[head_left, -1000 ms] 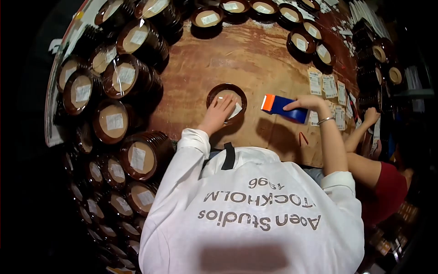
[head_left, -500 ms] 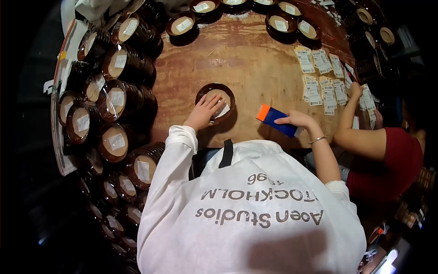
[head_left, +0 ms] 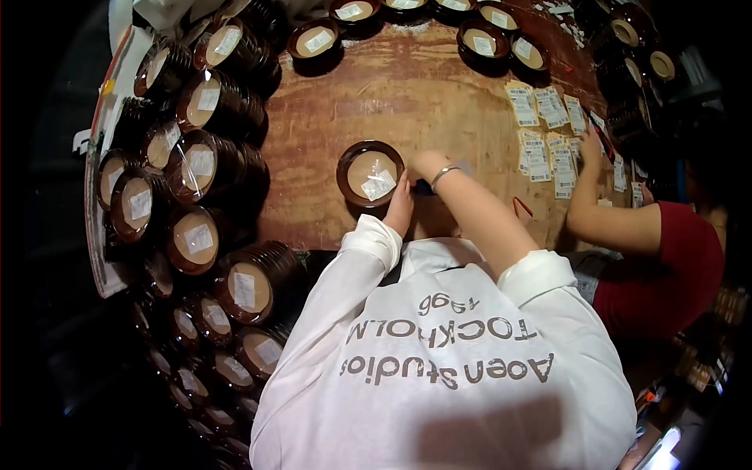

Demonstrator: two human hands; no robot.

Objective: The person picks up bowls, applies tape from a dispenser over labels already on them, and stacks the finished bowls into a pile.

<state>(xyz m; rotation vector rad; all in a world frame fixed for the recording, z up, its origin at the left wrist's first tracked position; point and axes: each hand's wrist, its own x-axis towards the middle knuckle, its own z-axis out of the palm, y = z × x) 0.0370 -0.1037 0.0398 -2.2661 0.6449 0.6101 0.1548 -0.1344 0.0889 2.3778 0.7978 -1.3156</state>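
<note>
Left hand [head_left: 400, 207] now off label [head_left: 378, 186], fingers together at bowl [head_left: 363, 167] rim, grip unclear; right hand [head_left: 429, 164] alongside, can't tell its fingers.

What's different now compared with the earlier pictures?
The left hand slid from the middle of the bowl to its right rim. The right hand moved left, beside the bowl; the blue tool it held can't be made out. The bowl and stacks stayed put.

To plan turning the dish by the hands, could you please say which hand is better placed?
Probably the left hand: its fingers appear to touch the brown dish, while the right hand seems just off it.
</note>
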